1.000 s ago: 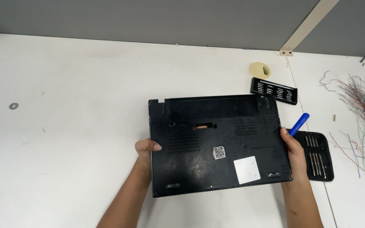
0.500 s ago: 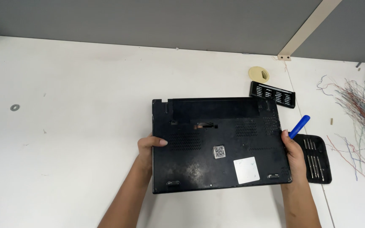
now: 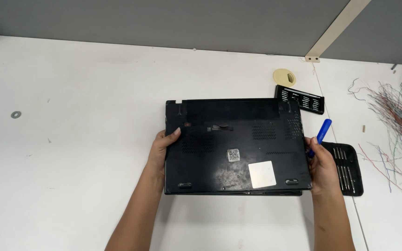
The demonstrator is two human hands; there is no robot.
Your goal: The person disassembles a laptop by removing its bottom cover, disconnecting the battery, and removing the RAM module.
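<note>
We find the black laptop [image 3: 236, 146] underside up on the white table [image 3: 80, 139], shifted slightly toward the person since a second ago. Our left hand [image 3: 161, 148] clasps its left edge; our right hand [image 3: 321, 169] grips its right edge beside the blue pry tool [image 3: 321, 132]. The base cover remains fitted.

Black laptop [image 3: 236, 146], underside up, on white table [image 3: 70, 139]. Left hand [image 3: 161, 148] grips its left edge. Right hand [image 3: 321, 167] grips its right edge, holding a blue plastic pry tool [image 3: 321, 134].
</note>
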